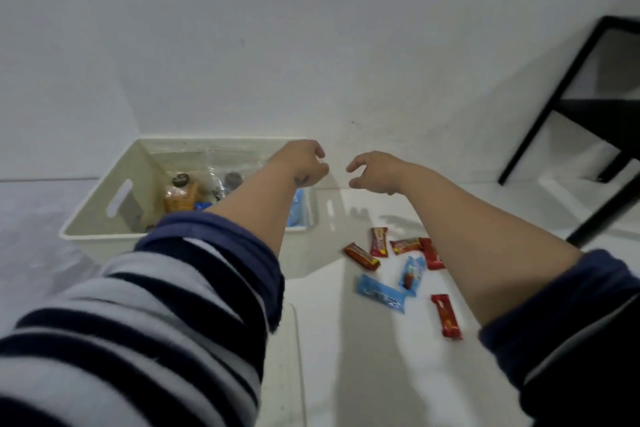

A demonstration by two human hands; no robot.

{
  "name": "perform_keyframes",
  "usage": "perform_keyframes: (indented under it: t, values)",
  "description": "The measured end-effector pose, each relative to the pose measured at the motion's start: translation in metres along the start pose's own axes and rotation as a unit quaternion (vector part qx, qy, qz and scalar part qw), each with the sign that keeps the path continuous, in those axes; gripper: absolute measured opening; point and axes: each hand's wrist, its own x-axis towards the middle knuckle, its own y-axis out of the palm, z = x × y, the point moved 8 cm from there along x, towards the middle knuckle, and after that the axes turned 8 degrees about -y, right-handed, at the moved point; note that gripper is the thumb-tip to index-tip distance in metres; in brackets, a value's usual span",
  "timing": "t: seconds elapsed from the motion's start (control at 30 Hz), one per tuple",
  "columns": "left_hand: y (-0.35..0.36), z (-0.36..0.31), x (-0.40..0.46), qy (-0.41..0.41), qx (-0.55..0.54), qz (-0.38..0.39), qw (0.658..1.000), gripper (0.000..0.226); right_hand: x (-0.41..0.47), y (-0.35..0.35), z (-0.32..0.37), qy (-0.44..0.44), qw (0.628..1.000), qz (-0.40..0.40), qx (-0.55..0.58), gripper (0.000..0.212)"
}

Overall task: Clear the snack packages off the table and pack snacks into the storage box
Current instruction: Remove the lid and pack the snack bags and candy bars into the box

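Observation:
A cream storage box with a slot handle stands on the white table, left of centre. Inside it lie an orange snack bag, clear-wrapped items and blue packs. To the right of the box, several red bars and two blue packs are scattered on the table. My left hand hovers over the box's far right corner, fingers loosely curled, holding nothing that I can see. Just to its right my right hand is raised above the table, also loosely curled and empty.
A black furniture frame stands at the right against the white wall. A flat cream panel with a rounded corner lies in front of the box. Crinkled pale sheeting covers the surface to the left.

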Motion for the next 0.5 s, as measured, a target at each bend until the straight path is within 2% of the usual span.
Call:
perform_keyframes:
  t: [0.23, 0.4, 0.5]
  values:
    - [0.103, -0.07, -0.003, 0.03, 0.014, 0.053, 0.998, 0.034, -0.02, 0.011, -0.123, 0.031, 0.999, 0.029, 0.005, 0.041]
    - [0.196, -0.06, 0.008, -0.034, 0.021, 0.09, 0.995, 0.032, -0.01, 0.055, -0.217, 0.059, 0.996, 0.061, 0.016, 0.036]
    - [0.247, -0.046, 0.011, -0.068, 0.038, 0.122, 0.99, 0.051, 0.001, 0.083, -0.264, 0.084, 0.995, 0.054, -0.01, 0.042]
